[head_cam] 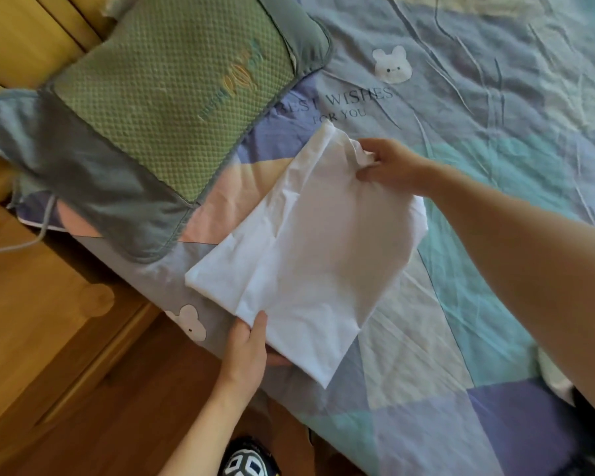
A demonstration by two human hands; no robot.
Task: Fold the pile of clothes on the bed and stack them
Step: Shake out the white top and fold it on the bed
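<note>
Mid-frame on the bed (461,304), white garment (310,255) lies folded, long axis running upper right to lower left, right hand (389,163) pinching its far upper end, left hand (248,355) gripping the near lower edge, hands well apart.

At mid-frame we hold a folded white garment (310,255) over the patchwork bedsheet (495,166), left hand (246,352) pinching its lower edge, right hand (389,164) gripping its upper corner.

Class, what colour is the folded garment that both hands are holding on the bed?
Plain white folded cloth garment, no visible print; the head view shows it.
</note>
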